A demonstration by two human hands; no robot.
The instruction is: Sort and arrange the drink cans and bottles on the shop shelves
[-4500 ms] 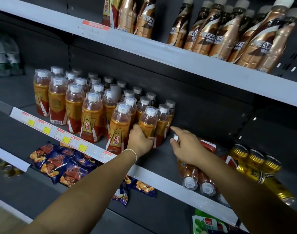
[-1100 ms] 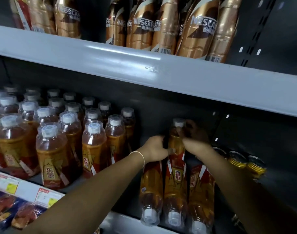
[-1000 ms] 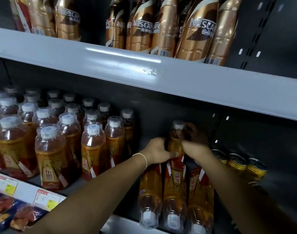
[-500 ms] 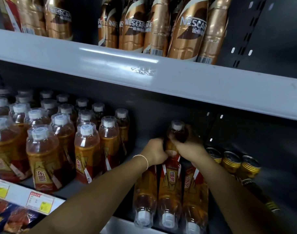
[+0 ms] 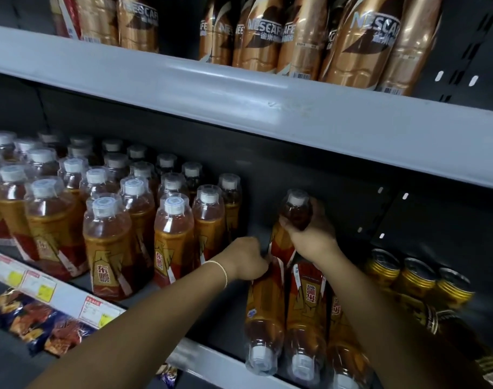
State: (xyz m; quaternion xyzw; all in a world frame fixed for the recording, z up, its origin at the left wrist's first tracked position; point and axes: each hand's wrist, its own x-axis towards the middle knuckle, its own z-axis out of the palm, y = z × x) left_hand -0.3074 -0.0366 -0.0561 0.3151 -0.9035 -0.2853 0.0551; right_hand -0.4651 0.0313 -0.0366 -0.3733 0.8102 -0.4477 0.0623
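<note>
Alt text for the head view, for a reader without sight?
A cap-up amber drink bottle is held by the right hand at its neck and the left hand lower, beside three lying bottles on the middle shelf. Standing bottles fill the left; gold cans lie right.

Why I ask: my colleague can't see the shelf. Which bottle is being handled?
On the middle shelf, between the standing bottles and the gold cans, orange bottles lie caps forward. The bottle is behind them, gripped by the right hand, cap pointing up.
</note>
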